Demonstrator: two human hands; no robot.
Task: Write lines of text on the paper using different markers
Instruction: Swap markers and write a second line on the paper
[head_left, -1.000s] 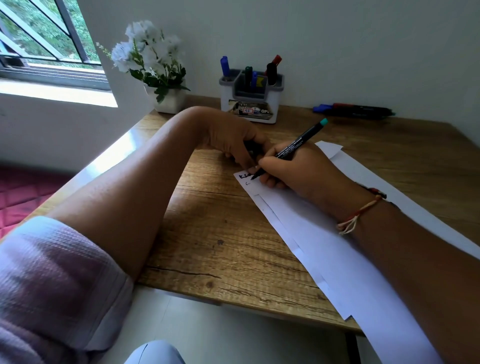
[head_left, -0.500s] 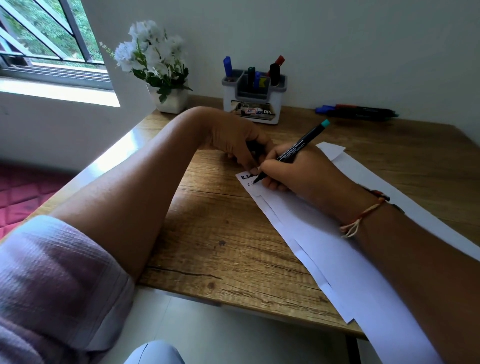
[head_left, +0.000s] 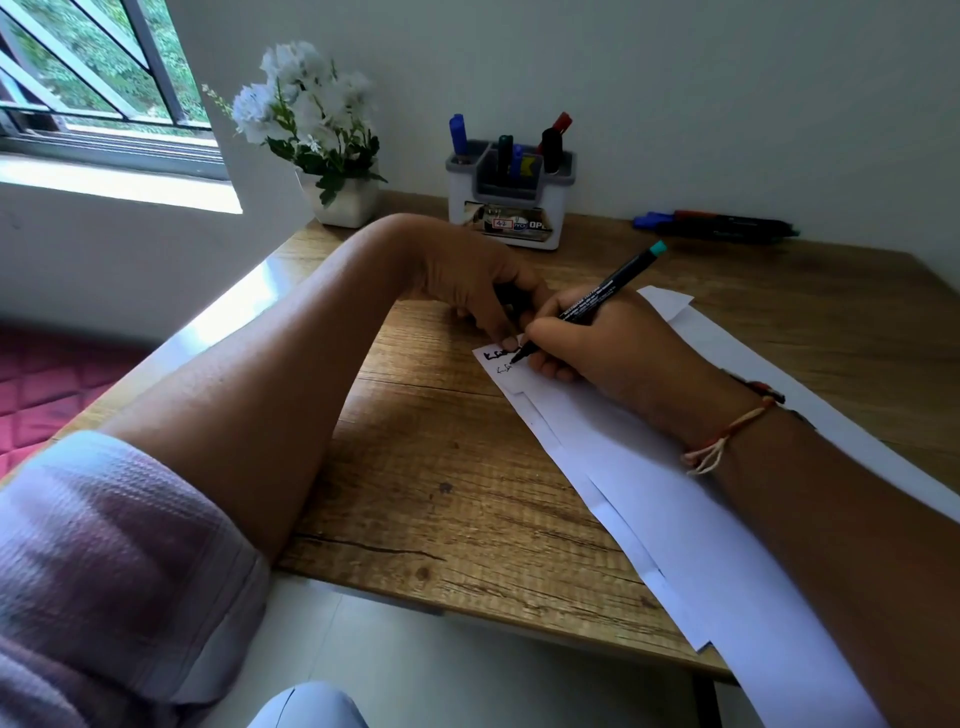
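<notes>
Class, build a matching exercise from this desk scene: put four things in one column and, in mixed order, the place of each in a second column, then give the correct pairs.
Things
1. marker with teal end
2. flower pot
3. marker holder
4. loose markers

Places
A. lying flat on the desk by the wall, far right
B. in the right hand, tip on the paper
C. at the desk's back left corner, near the window
D. standing at the back of the desk, between the pot and the loose markers

Pairs: 1-B, 2-C, 3-D, 4-A
</notes>
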